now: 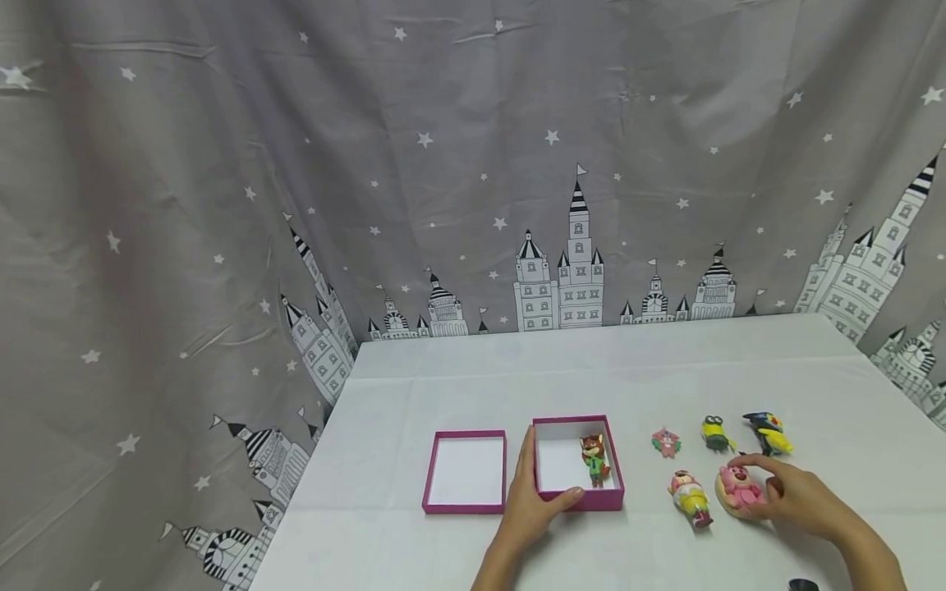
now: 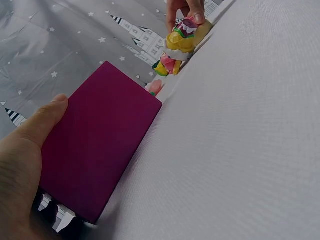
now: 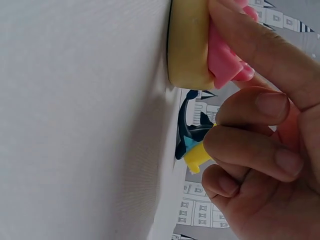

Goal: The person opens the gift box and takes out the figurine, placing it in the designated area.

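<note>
My left hand (image 1: 526, 502) grips the near left corner of an open magenta box (image 1: 608, 500), thumb on its front wall and fingers along its left side. Inside the box, at the right, lies a fox figurine (image 1: 594, 460) in green. In the left wrist view, the box's outer wall (image 2: 102, 142) fills the middle. On the right, my right hand (image 1: 801, 499) pinches a pink bear figurine (image 1: 741, 487) on a round cream base (image 3: 187, 47) between thumb and index finger. Its other fingers are curled in the right wrist view. Whether the base touches the table is unclear.
Left of the box lies a magenta-rimmed lid (image 1: 466, 472). Around the bear are a pink-and-yellow figurine (image 1: 691, 498), a small pink figure (image 1: 667, 443), a yellow-and-green goggled figurine (image 1: 714, 433) and a black-and-yellow figurine (image 1: 770, 433). A dark object (image 1: 802, 584) shows at the bottom edge.
</note>
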Tool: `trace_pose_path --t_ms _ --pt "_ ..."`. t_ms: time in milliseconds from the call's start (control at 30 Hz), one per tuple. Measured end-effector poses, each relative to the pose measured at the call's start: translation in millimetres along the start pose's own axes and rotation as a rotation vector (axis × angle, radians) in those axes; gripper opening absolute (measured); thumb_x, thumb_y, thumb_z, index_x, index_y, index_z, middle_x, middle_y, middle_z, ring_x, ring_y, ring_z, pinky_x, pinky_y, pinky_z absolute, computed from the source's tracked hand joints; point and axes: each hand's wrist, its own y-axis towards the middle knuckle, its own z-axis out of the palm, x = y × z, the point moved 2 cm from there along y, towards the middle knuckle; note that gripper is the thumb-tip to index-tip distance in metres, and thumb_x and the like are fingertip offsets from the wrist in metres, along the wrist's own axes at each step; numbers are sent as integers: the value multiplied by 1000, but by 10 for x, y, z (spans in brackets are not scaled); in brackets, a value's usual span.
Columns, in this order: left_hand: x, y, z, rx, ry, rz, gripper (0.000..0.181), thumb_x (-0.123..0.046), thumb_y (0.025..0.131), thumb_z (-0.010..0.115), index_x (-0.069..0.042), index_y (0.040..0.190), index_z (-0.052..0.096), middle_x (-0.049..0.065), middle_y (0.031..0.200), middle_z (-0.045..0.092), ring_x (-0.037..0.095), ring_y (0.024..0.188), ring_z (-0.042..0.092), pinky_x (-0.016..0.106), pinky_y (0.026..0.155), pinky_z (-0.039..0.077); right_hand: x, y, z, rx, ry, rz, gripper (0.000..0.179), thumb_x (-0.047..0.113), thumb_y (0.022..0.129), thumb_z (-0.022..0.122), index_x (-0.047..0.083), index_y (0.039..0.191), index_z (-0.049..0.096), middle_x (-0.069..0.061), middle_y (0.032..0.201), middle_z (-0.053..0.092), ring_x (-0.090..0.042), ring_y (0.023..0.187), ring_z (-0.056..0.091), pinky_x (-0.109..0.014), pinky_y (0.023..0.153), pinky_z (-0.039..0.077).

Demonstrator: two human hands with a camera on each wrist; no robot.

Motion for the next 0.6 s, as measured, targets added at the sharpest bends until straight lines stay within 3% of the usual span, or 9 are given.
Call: trace_pose_path --t_ms 267,600 --pt "5 2 0 5 3 -18 110 -48 68 77 -29 149 6 3 153 14 29 136 20 53 107 21 20 5 21 -25 -21 -32 65 32 68 80 3 118 52 5 58 37 -4 50 31 -20 44 26" --pt "14 3 12 0 1 -18 109 -44 69 78 -26 149 7 3 153 15 30 136 21 54 106 22 132 13 -19 -23 -59 31 73 36 69 78 2 126 47 3 59 40 -7 50 34 -21 45 28"
